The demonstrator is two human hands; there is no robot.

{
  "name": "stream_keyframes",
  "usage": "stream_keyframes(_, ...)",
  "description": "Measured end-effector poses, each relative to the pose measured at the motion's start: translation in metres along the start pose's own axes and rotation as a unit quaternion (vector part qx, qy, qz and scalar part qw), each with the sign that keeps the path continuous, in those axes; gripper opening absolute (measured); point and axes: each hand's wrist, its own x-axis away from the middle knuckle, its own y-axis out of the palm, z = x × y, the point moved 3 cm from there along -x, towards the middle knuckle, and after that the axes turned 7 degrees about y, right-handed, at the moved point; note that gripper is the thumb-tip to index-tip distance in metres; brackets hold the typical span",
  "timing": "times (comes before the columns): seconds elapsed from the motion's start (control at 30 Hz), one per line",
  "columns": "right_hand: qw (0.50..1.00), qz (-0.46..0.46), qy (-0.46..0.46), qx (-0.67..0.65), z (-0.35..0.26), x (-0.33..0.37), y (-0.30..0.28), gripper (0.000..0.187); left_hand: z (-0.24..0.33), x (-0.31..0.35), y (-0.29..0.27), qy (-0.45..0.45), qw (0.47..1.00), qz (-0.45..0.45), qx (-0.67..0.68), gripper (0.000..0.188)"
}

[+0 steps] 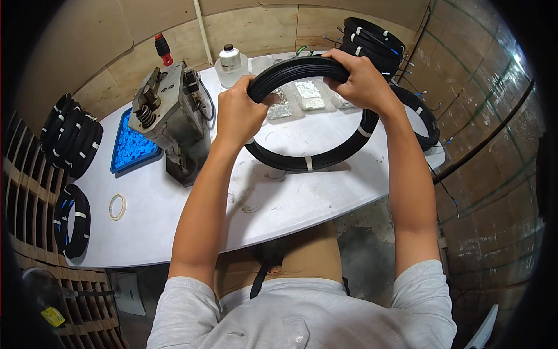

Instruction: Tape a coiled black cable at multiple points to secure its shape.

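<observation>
Coil: I have the black coil in both hands, over the middle of the white table.
Bands: white bands on its near and right arcs, another by the left wrist.
Axis: a ring, so no real long axis; in my view a bit wider across than deep.
Left grip: left hand wrapped round the upper-left arc, thumb tip showing inside the loop, fingers mostly hidden.
Right grip: right hand clamped on the upper-right arc, fingers over the outer side, thumb inside.
Key relation: both grips sit on the far half; the rest of the loop extends from them toward the near side, with a free span of far arc between the hands.
Nearer hand: neither, both in contact. Left sits lower in view, right higher.
Clearance: I can't tell whether the near arc touches the table.
Behind: foil packs, partly seen through the loop.
Left side: press near the left hand, then blue tray; tape roll well apart, nearer.
Right side: second coil, rear stack behind it.
</observation>
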Motion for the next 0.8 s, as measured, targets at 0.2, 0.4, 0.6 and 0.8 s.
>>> stream_keyframes(0.2, 1.000, 0.008, 0.001, 0.012, -0.002, -0.001, 0.002, 0.034, -0.012, 0.007, 0.006, -0.028, 0.998, 0.029, -0.040, 0.028)
stream_keyframes(0.4, 1.000, -0.005, 0.006, -0.004, 0.000, 0.000, -0.002, 0.040, -0.029, -0.007, 0.007, -0.037, 0.993, -0.110, 0.034, 0.025)
stream_keyframes(0.6, 1.000, -0.014, 0.022, 0.003, 0.000, 0.000, 0.000, 0.040, -0.024, -0.014, 0.006, -0.087, 0.982, -0.151, 0.080, 0.029)
stream_keyframes(0.8, 0.999, -0.022, 0.040, 0.017, -0.004, 0.000, -0.002, 0.036, -0.004, -0.021, 0.000, 0.037, 0.996, -0.087, 0.000, 0.027)
